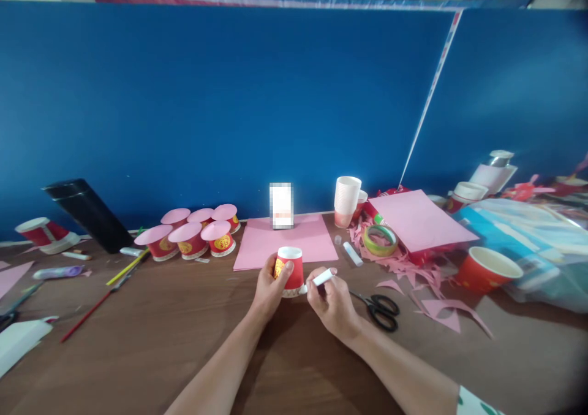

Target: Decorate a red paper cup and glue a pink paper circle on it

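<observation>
My left hand (pixel 270 286) is wrapped round a red paper cup (pixel 297 269) with a yellow printed emblem and a white, frilled-looking band at its bottom. The cup is held just above the table, its white end upward. In my right hand (pixel 334 304) is a slim white glue stick (pixel 324 276), gripped between thumb and fingers. Its tip is at the cup's lower right edge, touching or very close to it. Black-handled scissors (pixel 384 312) lie just right of my right hand, their blades partly hidden.
Several red cups topped with pink discs (pixel 185 231) stand at left. Pink sheets (pixel 248 249) lie ahead, with a blurred upright object (pixel 282 205) behind. Rightward are stacked paper cups (pixel 347 199), green tape (pixel 380 240), pink scraps (pixel 420 274) and a tilted red cup (pixel 487 274).
</observation>
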Demonstrator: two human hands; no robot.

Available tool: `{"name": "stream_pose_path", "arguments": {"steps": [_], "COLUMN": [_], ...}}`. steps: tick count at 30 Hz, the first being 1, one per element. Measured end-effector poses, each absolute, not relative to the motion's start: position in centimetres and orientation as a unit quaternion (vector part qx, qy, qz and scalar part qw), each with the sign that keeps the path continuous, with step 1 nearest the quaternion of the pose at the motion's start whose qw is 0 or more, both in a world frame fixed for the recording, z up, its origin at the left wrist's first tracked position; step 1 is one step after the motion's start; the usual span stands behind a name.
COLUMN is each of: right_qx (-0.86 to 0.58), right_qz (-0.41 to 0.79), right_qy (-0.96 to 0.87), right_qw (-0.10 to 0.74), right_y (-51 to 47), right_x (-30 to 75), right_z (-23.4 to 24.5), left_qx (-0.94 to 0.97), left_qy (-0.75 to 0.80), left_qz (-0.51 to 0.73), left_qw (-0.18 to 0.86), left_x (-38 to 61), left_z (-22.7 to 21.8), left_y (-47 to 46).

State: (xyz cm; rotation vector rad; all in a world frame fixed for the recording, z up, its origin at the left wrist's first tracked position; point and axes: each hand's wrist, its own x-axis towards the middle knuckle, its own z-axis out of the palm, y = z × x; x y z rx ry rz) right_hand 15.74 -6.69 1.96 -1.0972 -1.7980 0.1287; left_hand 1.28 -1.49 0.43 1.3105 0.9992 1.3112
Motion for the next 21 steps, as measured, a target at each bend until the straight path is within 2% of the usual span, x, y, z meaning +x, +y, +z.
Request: {"name": "stream_pose_path", "arguments": {"steps": [21], "right_qx": [-0.426], "right_qz": [0.074], "right_qy": [-0.757], "right_qw": [0.49], "right_y": [-6.93], "right_x": [15.46], "right_z": [1.71], "left_qx": [0.582], "left_qy": [0.402], "left_qz": [0.533], "left_qw": [0.464], "left_x": [1.08], "left_z": [0.38], "left_y": [-1.21]}}
